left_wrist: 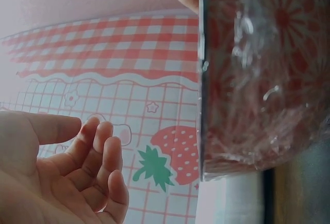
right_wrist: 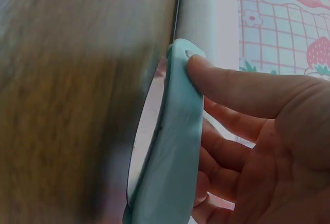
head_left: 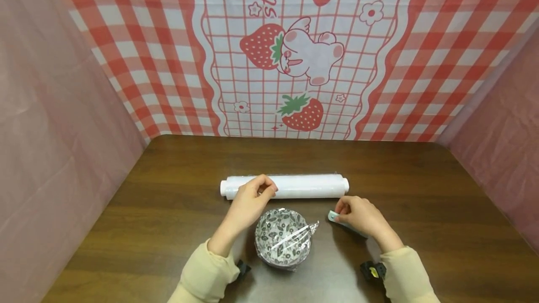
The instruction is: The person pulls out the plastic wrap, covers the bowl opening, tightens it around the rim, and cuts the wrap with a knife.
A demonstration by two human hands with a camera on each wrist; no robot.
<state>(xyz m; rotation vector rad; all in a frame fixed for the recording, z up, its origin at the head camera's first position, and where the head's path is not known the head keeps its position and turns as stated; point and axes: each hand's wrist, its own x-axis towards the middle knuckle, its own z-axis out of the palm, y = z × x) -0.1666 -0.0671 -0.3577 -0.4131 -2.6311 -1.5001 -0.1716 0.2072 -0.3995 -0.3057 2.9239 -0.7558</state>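
Observation:
A bowl [head_left: 283,237] with a dark leaf pattern sits on the table, wrapped in clear cling film with a bunched end [head_left: 313,227] sticking out to the right. Its filmed side [left_wrist: 263,80] fills the right of the left wrist view. Just behind the bowl, my left hand [head_left: 251,200] hovers with loosely curled fingers, holding nothing, overlapping the cling film roll [head_left: 309,186]. To the bowl's right, my right hand [head_left: 362,216] pinches the riveted end of a pale teal, handle-shaped tool [right_wrist: 178,131], thumb beside the rivet. The tool's lower end rests close against the tabletop.
The white roll lies lengthwise behind the bowl on the brown wooden table [head_left: 189,158]. A red checked strawberry cloth [head_left: 168,60] hangs at the back edge, with pink fabric [head_left: 63,130] at both sides. Dark wrist mounts show below both sleeves.

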